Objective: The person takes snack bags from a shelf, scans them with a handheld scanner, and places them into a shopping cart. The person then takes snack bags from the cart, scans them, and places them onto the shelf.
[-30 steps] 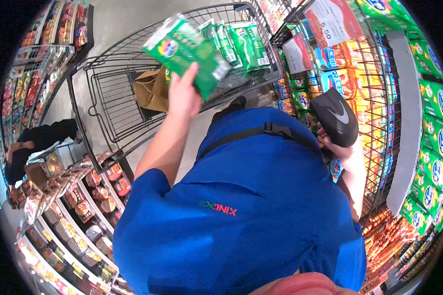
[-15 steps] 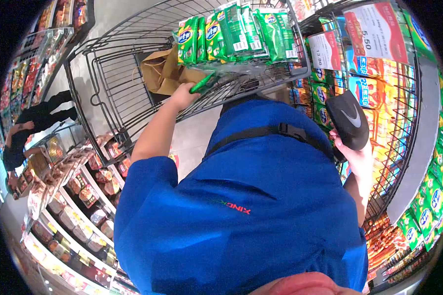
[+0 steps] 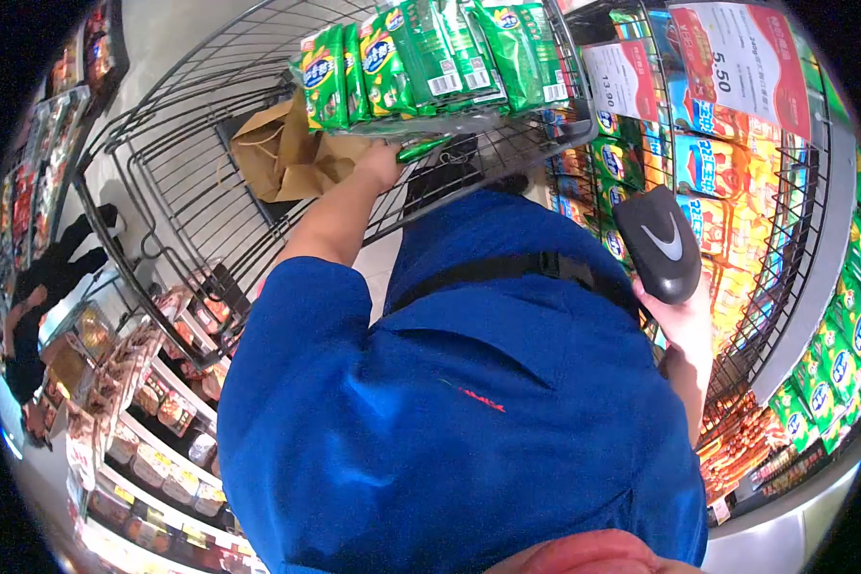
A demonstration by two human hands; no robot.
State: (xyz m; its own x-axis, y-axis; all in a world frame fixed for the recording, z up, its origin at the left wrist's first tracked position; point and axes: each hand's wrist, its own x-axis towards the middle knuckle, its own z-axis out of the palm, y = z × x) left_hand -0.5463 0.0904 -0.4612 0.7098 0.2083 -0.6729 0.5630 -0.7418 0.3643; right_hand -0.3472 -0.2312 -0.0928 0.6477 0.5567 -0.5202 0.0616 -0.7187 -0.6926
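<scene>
My left hand [image 3: 381, 170] reaches over the near side of a wire shopping cart [image 3: 153, 191]. Its fingers close on a narrow, shiny green packet [image 3: 423, 148]. Just beyond it in the cart stand several green snack packs [image 3: 430, 62], packed in a row with clear plastic film below. A brown paper bag [image 3: 273, 148] lies beside them. On the other side, my right hand [image 3: 684, 304] grips a black rounded object with a grey swoosh mark [image 3: 658, 244]. Its fingers are partly hidden behind that object, which is held before the shelf.
At the right, a wire rack [image 3: 765, 287] holds orange and blue snack bags [image 3: 708, 182] under price signs [image 3: 746, 67]. More green packs [image 3: 832, 383] fill the far right. A person in dark clothes [image 3: 43, 297] is at the left, near display shelves [image 3: 153, 469].
The cart and its packs have shifted left and slightly up in view. My left hand has moved a little right, and the black object has moved slightly left and down in view.
</scene>
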